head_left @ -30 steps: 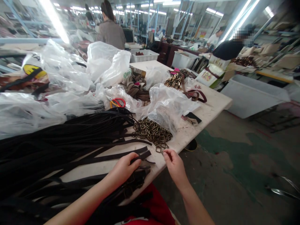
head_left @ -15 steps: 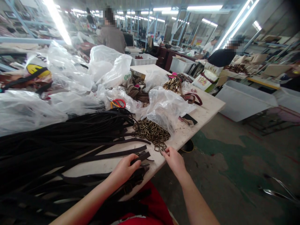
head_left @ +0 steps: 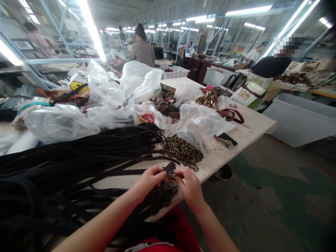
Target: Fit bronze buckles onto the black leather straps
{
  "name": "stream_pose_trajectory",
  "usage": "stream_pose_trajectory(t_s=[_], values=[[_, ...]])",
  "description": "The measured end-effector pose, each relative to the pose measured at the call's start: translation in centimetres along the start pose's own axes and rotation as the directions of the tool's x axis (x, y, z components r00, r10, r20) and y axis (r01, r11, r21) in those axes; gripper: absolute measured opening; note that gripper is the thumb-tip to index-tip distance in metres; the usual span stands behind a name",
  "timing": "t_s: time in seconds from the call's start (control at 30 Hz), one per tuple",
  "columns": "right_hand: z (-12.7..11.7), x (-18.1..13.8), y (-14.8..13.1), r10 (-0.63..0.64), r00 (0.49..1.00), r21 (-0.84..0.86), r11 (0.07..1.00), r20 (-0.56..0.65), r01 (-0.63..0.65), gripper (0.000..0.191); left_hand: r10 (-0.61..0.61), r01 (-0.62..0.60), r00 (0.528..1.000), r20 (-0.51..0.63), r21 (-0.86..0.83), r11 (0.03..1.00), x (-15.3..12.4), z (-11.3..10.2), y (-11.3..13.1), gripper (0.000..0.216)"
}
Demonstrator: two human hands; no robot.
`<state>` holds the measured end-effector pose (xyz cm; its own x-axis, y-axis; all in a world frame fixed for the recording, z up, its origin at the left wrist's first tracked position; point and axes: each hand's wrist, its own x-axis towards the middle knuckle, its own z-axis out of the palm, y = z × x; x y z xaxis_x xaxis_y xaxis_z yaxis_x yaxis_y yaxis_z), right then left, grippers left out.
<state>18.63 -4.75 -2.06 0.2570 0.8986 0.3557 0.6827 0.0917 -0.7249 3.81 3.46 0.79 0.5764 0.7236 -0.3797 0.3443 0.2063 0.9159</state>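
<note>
My left hand pinches the end of a black strap just above the near edge of the white table. My right hand is closed on a small brass buckle and holds it against that strap end. Both hands meet just in front of a heap of brass buckles. A big pile of black straps spreads to the left. Straps with buckles on them lie under my hands at the table edge.
Clear plastic bags and red-handled scissors lie behind the buckle heap. More brass hardware and brown straps sit farther back. A white bin stands on the floor at right. Other people work at tables behind.
My right hand took a buckle from the heap and came left to my left hand, which lifted the strap end. The view shifted, so the table sits further right.
</note>
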Motion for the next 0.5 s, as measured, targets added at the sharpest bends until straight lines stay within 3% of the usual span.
stream_pose_trajectory(t_s=[0.1,0.17,0.23,0.33,0.4,0.5], values=[[1.4,0.2,-0.8,-0.150,0.988,0.029,0.988,-0.028,0.150,0.014,-0.047,0.049,0.999,0.016,-0.142,0.989,-0.5,-0.4,0.3,0.023],[2.0,0.2,-0.9,-0.125,0.992,0.111,0.986,-0.026,0.128,0.014,-0.065,0.060,0.998,-0.023,-0.177,0.982,-0.8,-0.6,0.3,0.020],[2.1,0.1,-0.8,0.016,1.000,0.264,0.964,0.009,-0.018,0.016,-0.051,0.039,0.996,-0.070,-0.166,0.985,-0.9,-0.7,0.2,0.021],[1.8,0.1,-0.8,0.234,0.955,0.519,0.802,0.184,-0.296,0.022,-0.006,-0.003,0.995,-0.098,-0.094,0.996,-0.8,-0.6,0.0,0.020],[1.7,0.2,-0.8,0.255,0.909,0.610,0.678,0.330,-0.412,0.026,0.012,-0.016,0.995,-0.095,-0.047,0.999,-0.7,-0.4,-0.1,0.017],[1.7,0.4,-0.9,0.240,0.856,0.643,0.575,0.459,-0.506,0.031,0.034,-0.035,0.996,-0.086,-0.003,0.999,-0.7,-0.5,-0.2,0.014]])
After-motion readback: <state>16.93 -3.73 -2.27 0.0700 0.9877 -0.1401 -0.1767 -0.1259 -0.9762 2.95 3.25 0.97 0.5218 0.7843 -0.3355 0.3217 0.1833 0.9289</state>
